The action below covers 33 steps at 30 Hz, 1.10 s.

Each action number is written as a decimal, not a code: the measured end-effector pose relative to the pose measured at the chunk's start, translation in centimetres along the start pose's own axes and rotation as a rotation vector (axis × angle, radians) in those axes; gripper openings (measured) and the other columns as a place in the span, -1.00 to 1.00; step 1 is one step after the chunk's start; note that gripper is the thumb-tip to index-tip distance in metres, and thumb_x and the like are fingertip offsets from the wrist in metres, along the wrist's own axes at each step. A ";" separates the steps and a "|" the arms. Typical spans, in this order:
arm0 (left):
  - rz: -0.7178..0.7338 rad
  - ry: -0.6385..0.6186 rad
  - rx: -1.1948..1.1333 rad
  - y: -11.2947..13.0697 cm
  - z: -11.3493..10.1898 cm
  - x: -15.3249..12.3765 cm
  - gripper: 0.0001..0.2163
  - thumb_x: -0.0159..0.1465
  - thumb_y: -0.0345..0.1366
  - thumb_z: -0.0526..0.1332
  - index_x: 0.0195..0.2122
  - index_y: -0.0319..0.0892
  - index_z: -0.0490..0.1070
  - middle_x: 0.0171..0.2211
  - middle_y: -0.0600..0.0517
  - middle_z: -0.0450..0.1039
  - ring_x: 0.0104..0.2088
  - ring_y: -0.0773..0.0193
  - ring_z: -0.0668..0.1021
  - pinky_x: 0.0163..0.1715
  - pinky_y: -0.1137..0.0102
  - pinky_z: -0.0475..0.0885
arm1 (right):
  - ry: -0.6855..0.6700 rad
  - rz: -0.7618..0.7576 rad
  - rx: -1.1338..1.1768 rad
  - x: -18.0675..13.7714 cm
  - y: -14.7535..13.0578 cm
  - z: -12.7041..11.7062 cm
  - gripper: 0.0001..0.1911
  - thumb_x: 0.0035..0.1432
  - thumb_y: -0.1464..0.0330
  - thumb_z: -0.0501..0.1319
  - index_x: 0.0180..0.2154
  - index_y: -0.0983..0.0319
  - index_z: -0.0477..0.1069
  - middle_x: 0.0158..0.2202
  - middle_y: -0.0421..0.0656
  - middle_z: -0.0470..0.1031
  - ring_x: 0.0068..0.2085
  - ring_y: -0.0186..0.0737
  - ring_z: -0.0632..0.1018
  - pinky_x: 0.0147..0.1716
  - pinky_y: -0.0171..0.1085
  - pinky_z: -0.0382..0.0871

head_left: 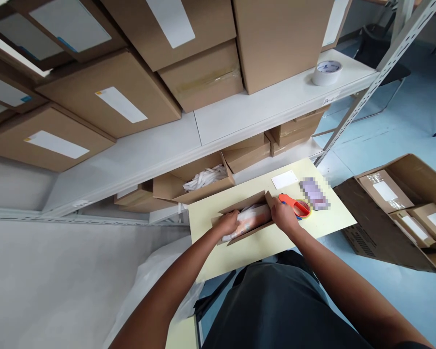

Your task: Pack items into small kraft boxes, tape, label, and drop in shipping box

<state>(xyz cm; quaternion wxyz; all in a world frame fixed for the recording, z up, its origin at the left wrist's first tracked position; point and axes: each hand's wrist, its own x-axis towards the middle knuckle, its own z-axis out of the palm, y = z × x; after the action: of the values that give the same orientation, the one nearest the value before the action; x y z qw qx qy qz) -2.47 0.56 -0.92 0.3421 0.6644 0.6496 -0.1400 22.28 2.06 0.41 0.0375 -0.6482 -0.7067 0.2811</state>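
A small open cardboard box [229, 211] lies on a pale yellow table [261, 242] in front of me. Inside it sits a white plastic-wrapped item [249, 219]. My left hand [227, 224] rests at the box's left end, fingers curled down onto the wrapped item. My right hand [282, 213] grips the box's right end, fingers wrapped over its edge. An orange tape dispenser [297, 206] lies just right of my right hand. A white label [284, 179] and a blurred-out card [314, 194] lie farther back on the table.
White metal shelving [240, 116] holds several brown cartons with white labels, and a tape roll [327, 72] sits at its right end. Open boxes stand on the lower shelf [192, 182]. A large open carton [396, 208] with smaller boxes stands on the blue floor at right.
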 end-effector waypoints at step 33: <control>0.095 0.507 -0.347 -3.1 3.0 -6.5 -0.50 0.18 -0.57 0.07 0.13 -0.06 0.28 0.00 -0.01 0.51 0.01 0.22 0.56 0.06 0.31 0.45 | -0.510 -0.857 -0.526 0.4 -6.9 3.5 0.19 -0.04 -0.02 0.43 0.46 -0.04 -0.17 0.51 0.10 -0.18 0.30 0.64 0.22 0.09 0.49 0.17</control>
<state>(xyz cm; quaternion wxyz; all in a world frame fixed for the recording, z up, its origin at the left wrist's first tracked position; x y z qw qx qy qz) -5.45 -6.62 0.16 0.2837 0.6393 0.6967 0.1592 14.55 1.18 0.41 -0.1864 -0.2023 -0.9397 0.2030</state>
